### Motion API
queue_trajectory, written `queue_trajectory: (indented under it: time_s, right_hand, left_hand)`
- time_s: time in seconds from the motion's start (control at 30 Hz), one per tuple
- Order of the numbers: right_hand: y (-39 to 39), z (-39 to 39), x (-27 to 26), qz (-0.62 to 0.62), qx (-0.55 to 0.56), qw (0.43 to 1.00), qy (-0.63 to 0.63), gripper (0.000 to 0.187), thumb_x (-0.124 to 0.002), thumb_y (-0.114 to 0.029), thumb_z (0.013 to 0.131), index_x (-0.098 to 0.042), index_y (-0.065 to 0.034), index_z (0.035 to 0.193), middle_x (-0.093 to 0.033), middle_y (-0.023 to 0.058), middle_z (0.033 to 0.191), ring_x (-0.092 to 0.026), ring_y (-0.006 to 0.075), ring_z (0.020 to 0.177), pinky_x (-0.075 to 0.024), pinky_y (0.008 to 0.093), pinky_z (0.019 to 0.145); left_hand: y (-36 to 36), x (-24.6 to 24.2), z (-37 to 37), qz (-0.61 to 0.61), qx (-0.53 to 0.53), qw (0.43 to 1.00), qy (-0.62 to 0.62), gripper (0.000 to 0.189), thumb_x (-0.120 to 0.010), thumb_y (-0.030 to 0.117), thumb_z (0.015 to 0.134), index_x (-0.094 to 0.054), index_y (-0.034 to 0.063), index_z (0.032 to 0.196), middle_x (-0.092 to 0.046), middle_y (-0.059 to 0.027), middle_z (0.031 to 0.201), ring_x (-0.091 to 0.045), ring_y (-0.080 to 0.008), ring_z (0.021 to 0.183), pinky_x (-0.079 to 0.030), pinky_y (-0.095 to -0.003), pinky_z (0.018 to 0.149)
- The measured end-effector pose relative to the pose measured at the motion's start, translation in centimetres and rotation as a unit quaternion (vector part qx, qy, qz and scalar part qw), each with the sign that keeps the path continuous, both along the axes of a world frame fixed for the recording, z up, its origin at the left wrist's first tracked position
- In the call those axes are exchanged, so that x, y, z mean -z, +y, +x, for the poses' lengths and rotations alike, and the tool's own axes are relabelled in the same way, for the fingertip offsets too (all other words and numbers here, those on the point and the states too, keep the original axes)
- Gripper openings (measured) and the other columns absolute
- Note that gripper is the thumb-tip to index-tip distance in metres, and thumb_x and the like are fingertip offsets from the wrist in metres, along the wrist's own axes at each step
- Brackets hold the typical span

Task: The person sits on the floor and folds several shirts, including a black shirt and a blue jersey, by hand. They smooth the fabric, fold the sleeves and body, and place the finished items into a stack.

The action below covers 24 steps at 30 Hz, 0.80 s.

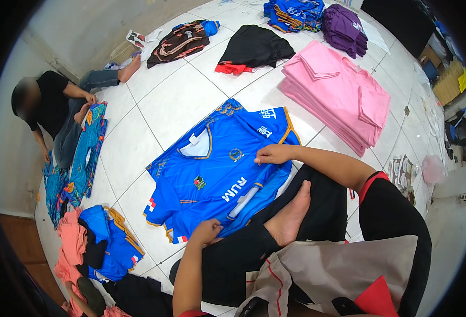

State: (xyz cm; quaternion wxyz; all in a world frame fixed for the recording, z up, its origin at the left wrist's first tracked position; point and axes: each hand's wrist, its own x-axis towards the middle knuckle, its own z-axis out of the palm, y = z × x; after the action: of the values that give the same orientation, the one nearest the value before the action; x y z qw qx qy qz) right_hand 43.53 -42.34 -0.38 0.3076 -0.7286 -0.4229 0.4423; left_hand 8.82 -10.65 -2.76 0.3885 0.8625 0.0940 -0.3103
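Note:
A blue jersey (217, 158) with gold trim, badges and white lettering is spread on the tiled floor before me, its white-lined collar pointing up and left. Other blue fabric with a gold pattern shows beneath it. My right hand (274, 154), fingers curled, pinches the jersey's side below the sleeve. Near the bottom edge, my left hand (208, 232) has its fingers bent on the blue fabric; whether it grips the cloth is hard to tell. The lower edge of the jersey lies against my crossed legs, beside my bare foot (290, 216).
Folded pink shirts (336, 91) are stacked at the upper right, with purple garments (344, 29) behind. Black (254, 45) and brown (183, 41) garments lie farther off. A person (54, 107) sits at the left with patterned clothing (84, 158). Blue and salmon garments (71, 237) lie lower left.

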Motion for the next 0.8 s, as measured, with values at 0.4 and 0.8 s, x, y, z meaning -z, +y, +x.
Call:
queue_trajectory:
  time_s: [0.4,0.8]
  right_hand:
    - [2.6,5.0,-5.1,0.113,0.002,0.944,-0.310,0.026,-0.069,-0.032,0.097,-0.073,-0.0081,0.107,-0.074,0.0159,0.099,-0.070,0.0390,0.092,-0.0541,0.0491,0.082]
    - [15.8,15.1,1.0,-0.026,0.106,0.924,-0.366,0.030,-0.071,-0.040,0.095,-0.075,-0.0102,0.101,-0.073,0.0122,0.095,-0.071,0.0318,0.092,-0.0556,0.0430,0.077]
  left_hand:
    - [9.1,-6.9,3.4,0.057,-0.251,0.929,-0.268,0.021,-0.078,0.019,0.094,-0.072,-0.0010,0.098,-0.070,-0.0061,0.083,-0.062,-0.0121,0.080,-0.049,-0.0307,0.071]
    - [18.4,-0.4,17.1,0.198,-0.273,0.890,-0.308,0.024,-0.077,0.027,0.094,-0.075,0.0027,0.098,-0.072,-0.0095,0.084,-0.067,-0.0196,0.076,-0.053,-0.0338,0.071]
